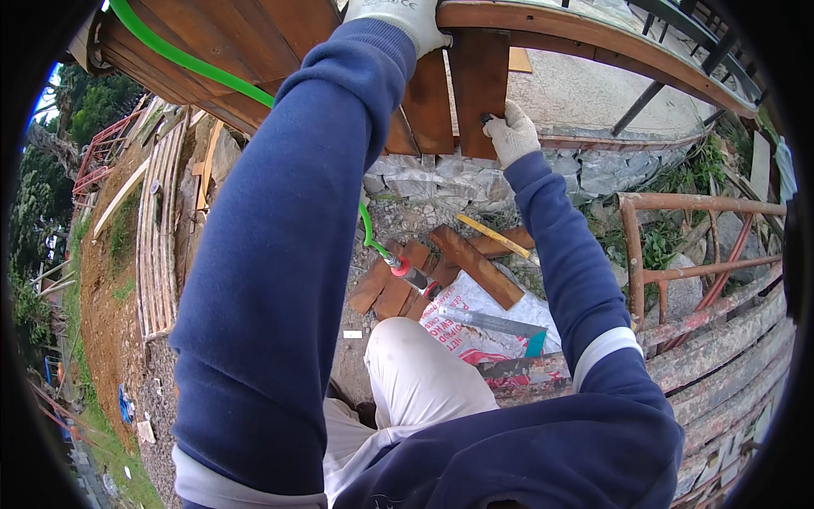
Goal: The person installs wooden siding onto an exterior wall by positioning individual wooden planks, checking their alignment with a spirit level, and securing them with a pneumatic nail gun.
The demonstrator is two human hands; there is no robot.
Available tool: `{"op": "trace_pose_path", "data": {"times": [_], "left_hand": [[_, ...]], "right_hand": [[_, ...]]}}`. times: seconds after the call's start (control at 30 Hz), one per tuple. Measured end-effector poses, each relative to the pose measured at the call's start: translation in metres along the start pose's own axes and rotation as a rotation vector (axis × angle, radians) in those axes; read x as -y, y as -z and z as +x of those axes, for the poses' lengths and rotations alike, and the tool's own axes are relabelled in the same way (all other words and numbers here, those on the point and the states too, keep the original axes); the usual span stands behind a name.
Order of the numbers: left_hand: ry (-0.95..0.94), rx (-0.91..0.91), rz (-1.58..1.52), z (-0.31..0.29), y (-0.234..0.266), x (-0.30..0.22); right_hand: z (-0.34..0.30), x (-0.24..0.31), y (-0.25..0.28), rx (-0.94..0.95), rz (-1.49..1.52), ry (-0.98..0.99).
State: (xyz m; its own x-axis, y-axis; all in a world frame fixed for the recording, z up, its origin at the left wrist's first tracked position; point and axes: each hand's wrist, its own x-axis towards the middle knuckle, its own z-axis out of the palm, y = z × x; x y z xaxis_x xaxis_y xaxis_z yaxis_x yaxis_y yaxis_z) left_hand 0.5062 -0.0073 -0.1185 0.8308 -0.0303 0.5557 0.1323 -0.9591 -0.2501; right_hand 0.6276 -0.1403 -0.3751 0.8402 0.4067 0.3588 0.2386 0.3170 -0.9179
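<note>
My left hand [411, 19], in a whitish work glove, is at the top edge of the view beside the curved wooden rail [585, 44]. Its fingers are mostly hidden or cut off. Below the rail hangs a brown wooden board [478, 85], upright. My right hand [514, 136], also gloved, is closed on the board's right edge near its lower end; a small dark spot or object shows at the fingertips. Another brown board [426, 106] stands just left of it, a narrow gap between them.
A green hose [191, 68] runs to a red-and-grey air tool [411, 271] among loose wood pieces [479, 267]. A handsaw [487, 324] lies on a white sack [462, 293], near a yellow bar [496, 236]. Rusty metal scaffolding [632, 254] stands right; a stone wall [585, 170] lies ahead.
</note>
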Motion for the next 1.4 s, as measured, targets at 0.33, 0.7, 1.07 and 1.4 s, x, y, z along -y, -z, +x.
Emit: {"op": "trace_pose_path", "data": {"times": [0.33, 0.7, 1.07, 1.4], "left_hand": [[-0.06, -0.065, -0.009, 0.002, -0.014, 0.01], [-0.164, 0.135, -0.045, 0.012, 0.006, 0.022], [-0.044, 0.038, -0.006, 0.012, -0.011, 0.012], [-0.014, 0.07, 0.025, 0.013, -0.01, 0.011]], "right_hand": [[0.012, -0.005, 0.002, 0.051, -0.088, -0.044], [0.009, 0.001, -0.004, 0.053, -0.098, 0.033], [0.01, 0.0, -0.004, 0.043, -0.139, 0.019], [0.013, -0.016, 0.007, 0.096, -0.217, 0.107]]}}
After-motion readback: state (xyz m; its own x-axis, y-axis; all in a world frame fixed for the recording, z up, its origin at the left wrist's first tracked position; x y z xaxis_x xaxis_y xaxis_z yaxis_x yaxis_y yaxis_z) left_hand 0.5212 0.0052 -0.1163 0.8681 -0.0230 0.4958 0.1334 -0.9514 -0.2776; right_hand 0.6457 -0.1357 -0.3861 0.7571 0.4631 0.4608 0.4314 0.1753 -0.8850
